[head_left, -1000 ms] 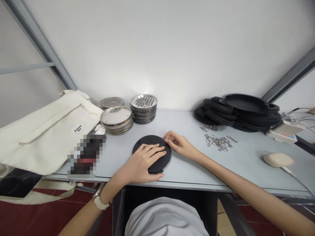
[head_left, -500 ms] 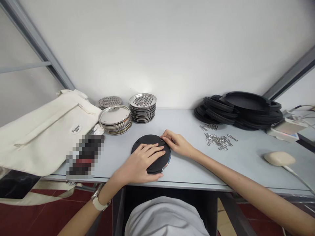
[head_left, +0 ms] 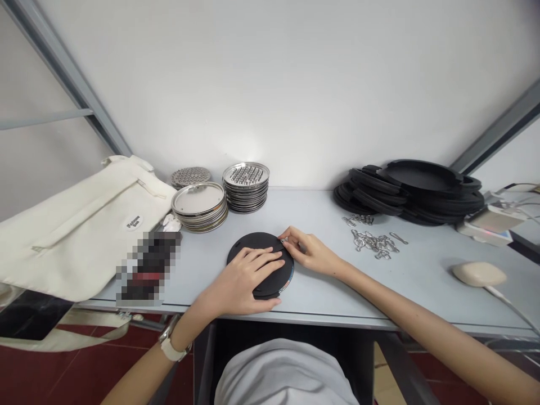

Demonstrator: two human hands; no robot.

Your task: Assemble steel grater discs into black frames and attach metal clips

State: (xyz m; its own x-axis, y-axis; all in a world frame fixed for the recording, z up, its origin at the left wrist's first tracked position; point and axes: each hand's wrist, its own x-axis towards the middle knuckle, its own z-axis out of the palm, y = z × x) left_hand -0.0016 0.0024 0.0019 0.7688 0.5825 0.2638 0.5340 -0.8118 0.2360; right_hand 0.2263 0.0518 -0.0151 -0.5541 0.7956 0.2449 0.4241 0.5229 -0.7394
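A round black disc (head_left: pixel 270 281) lies on the desk in front of me, with a coloured strip along its right edge. My left hand (head_left: pixel 248 278) rests flat on it, fingers spread over the top and thumb by the front edge. At the disc's upper right edge, the thumb and forefinger of my right hand (head_left: pixel 306 250) pinch a small metal clip (head_left: pixel 283 240), mostly covered by the fingertips. To the right of that hand lies a loose pile of small metal clips (head_left: pixel 375 242).
Behind the disc stand stacked metal grater discs (head_left: pixel 246 175) and stacked smooth metal discs (head_left: pixel 199 198). Black round trays (head_left: pixel 422 180) are piled at the back right. A cream bag (head_left: pixel 97 230) lies left; a cream mouse-shaped device (head_left: pixel 478 274) with a cable sits right.
My left hand stays on the disc. The fingertips of my right hand shift slightly at the disc's edge, and the metal piece between them turns. The view sways a little.
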